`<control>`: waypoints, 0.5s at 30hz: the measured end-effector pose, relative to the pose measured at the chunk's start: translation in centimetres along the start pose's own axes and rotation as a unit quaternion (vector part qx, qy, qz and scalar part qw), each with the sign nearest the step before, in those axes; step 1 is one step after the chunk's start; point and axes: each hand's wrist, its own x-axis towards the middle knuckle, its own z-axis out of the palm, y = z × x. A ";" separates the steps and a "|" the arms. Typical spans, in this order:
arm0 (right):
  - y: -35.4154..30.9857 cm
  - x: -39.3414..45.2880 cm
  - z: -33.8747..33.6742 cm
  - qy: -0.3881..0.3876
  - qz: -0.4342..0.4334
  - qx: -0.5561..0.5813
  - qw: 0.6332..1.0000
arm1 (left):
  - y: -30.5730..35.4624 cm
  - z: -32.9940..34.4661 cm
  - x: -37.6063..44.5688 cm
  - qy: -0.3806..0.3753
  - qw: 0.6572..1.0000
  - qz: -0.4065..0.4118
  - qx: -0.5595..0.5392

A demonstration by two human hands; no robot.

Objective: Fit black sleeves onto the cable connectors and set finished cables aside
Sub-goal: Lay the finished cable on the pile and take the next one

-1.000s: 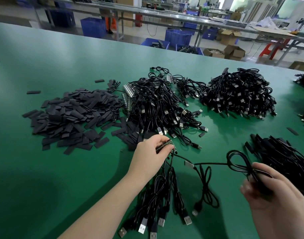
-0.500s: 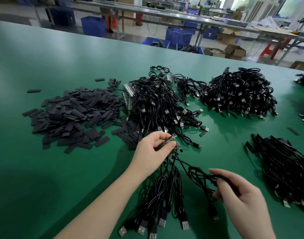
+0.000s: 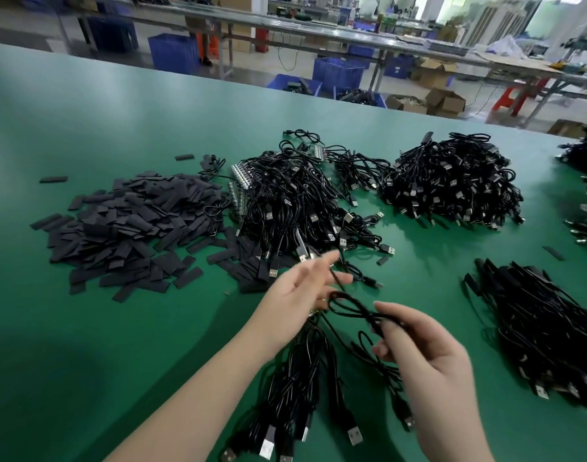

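My left hand (image 3: 298,291) hovers over the near edge of the middle cable pile (image 3: 295,201), fingers spread but still gripping a bunch of cable connectors whose leads (image 3: 295,388) hang down toward me with USB plugs at their ends. My right hand (image 3: 428,361) pinches a looped black cable (image 3: 352,308) between thumb and fingers, close to the left hand. A heap of flat black sleeves (image 3: 125,225) lies to the left on the green table (image 3: 85,345).
A second big cable pile (image 3: 452,185) lies at the back right. A stack of cables (image 3: 545,331) lies at the right, near my right hand. More cables sit at the far right edge. Blue crates and benches stand beyond the table.
My right hand has moved left and up with the looped cable, from the right side to just beside my left hand. The left hand's fingers have spread open somewhat.
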 end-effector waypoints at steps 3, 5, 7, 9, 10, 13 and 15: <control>0.3 -0.1 1.9 -0.060 -0.017 -0.037 0.997 | 0.7 -0.5 0.3 0.075 0.969 -0.058 -0.229; 0.4 -0.2 2.6 -0.099 -0.023 -0.057 0.993 | 1.0 -1.1 0.4 0.112 0.945 -0.070 -0.300; 0.5 -0.1 2.8 -0.119 -0.026 -0.076 0.990 | 1.6 -1.8 0.6 0.157 0.932 -0.036 -0.325; 0.6 0.0 2.7 -0.103 -0.030 -0.082 0.991 | 1.9 -2.8 0.5 0.219 0.946 0.079 -0.225; 0.6 0.2 2.6 -0.091 -0.033 -0.079 0.992 | 1.9 -3.5 0.3 0.250 0.948 0.151 -0.128; 0.8 0.7 2.3 -0.055 -0.048 -0.071 0.995 | 2.0 -5.1 0.0 0.278 0.890 0.297 0.207; 0.6 1.2 2.4 -0.030 -0.061 -0.083 0.994 | 1.6 -5.3 0.1 0.227 0.828 0.290 0.423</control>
